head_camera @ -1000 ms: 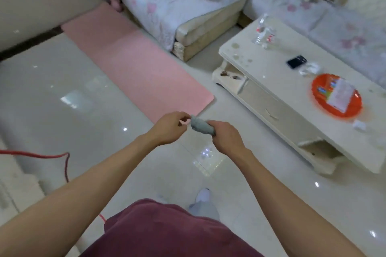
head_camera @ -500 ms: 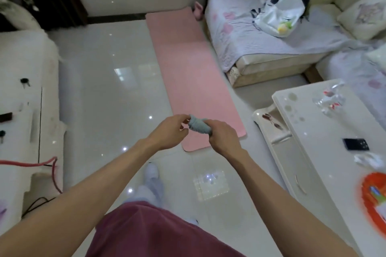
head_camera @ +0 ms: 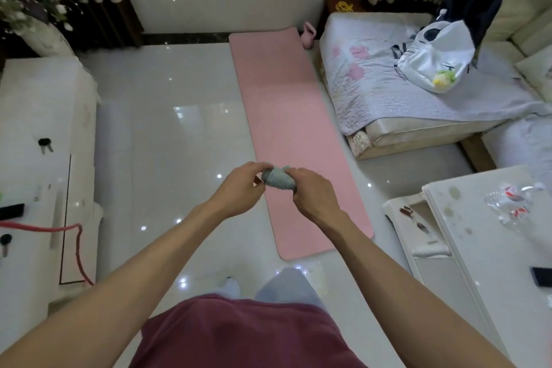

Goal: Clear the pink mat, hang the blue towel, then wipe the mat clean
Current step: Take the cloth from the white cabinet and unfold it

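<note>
Fingers (head_camera: 252,169) of left hand (head_camera: 237,193) and right hand (head_camera: 315,197) clamp a bunched cloth (head_camera: 277,182) above near end of pink mat (head_camera: 283,98). Mat lies bare: wiping step, I judge. Next: crouch, open cloth, press flat

One camera sits on the person's head, looking forward and down. The left hand (head_camera: 239,190), right hand (head_camera: 315,193) and cloth (head_camera: 279,180) are close, mid-frame; the pink mat (head_camera: 286,110) runs away toward the top.

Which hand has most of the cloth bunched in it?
The right hand: its fingers wrap the grey-blue cloth, while the left hand only pinches one end.
</note>
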Motion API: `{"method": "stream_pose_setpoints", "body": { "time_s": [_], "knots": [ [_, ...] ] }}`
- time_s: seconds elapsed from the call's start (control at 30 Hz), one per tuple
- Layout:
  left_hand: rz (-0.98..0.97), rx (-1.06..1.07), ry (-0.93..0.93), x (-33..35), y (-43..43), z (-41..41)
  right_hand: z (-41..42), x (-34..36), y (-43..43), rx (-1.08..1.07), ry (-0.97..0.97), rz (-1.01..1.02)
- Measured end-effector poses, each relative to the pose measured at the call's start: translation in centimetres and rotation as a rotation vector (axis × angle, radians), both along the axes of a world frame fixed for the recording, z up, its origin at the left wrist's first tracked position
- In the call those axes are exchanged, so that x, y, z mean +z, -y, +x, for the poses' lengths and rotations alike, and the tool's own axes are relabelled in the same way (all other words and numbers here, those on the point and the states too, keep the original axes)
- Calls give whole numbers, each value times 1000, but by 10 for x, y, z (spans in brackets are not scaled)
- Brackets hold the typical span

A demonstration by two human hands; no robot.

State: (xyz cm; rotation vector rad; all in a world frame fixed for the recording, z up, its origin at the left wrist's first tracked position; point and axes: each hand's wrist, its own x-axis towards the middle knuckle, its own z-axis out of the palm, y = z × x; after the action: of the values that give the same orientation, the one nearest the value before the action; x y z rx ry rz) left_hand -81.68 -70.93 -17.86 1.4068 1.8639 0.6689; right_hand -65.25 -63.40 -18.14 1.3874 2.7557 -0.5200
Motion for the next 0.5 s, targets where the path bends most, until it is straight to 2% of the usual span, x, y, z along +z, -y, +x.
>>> {"method": "stream_pose_setpoints", "body": {
  "time_s": [0.37,0.5],
  "knots": [
    [23,152,36,-3,-144,-127,-145,-20,-167,126,-6,27],
    [43,234,-8,4,-199,-175,-197,-14,-229,185,-29,1]
  ]
}}
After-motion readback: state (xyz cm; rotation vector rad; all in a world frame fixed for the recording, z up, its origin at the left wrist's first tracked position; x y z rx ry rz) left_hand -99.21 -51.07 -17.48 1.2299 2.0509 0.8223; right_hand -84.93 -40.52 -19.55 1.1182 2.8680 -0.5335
